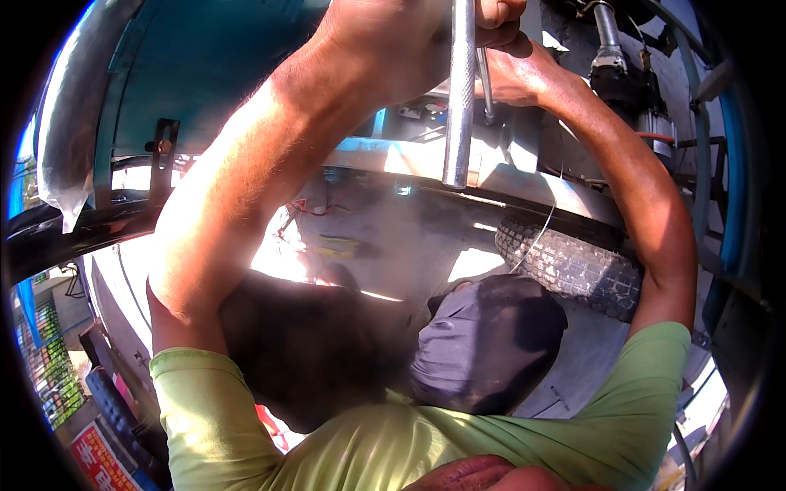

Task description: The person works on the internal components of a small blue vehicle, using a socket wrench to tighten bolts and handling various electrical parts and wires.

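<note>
My left hand [393, 37] is raised at the top middle, its curled fingers showing just right of a bright metal tool handle [461, 114] with a knurled grip. The handle hangs down toward me, and its upper end runs out of the picture. Behind it, my right hand [512, 75] reaches in from the right, most of its fingers hidden by the left hand. A thinner metal rod [485, 88] with a rounded end sticks down between the two hands; which hand it belongs to cannot be made out.
A pale metal frame rail [409, 157] crosses below my hands. A teal panel [213, 74] fills the upper left, beside a plastic-wrapped part [78, 106]. Under the rail lies a knobbly tyre [573, 266]. A black mechanical unit with a metal shaft [607, 37] is at upper right.
</note>
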Motion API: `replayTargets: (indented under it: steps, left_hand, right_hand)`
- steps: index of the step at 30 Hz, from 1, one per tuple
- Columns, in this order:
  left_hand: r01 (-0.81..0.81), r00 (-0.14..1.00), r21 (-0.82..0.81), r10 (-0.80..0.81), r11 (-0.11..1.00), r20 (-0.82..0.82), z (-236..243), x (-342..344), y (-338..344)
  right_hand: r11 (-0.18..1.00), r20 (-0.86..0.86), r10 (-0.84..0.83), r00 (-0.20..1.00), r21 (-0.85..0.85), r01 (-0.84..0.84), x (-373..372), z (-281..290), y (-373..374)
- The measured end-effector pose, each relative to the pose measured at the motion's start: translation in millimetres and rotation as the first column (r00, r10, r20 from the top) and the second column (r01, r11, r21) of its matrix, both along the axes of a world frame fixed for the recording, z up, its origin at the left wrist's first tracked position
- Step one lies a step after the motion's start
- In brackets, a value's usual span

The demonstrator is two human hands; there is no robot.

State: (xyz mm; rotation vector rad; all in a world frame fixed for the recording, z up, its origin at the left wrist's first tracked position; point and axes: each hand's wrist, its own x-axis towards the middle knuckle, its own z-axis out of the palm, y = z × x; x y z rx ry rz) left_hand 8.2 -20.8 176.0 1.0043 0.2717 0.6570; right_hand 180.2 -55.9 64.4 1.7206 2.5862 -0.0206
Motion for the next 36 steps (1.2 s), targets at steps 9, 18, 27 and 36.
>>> replayTargets:
  steps: [9,18,27,36]
  left_hand:
    - [0.216,0.967,-0.028,-0.21,0.976,0.143,42.0,-31.2,-5.3]
    - [0.042,0.903,-0.049,-0.059,0.998,-0.426,88.7,-151.7,-56.7]
    - [0.366,0.516,0.012,-0.192,0.931,-0.835,5.1,-258.5,-69.0]
    - [0.445,-0.126,0.278,0.366,0.852,-0.922,-205.9,-478.4,-178.5]
  right_hand:
    - [0.972,-0.237,-0.233,0.943,-0.053,0.227,13.9,-21.7,-6.1]
    - [0.961,-0.312,-0.274,0.91,-0.128,0.245,2.9,0.6,-7.2]
    - [0.976,-0.349,-0.215,0.912,-0.105,0.19,19.5,-21.7,0.6]
    - [0.991,-0.348,-0.134,0.928,-0.059,0.121,34.7,-37.7,8.4]
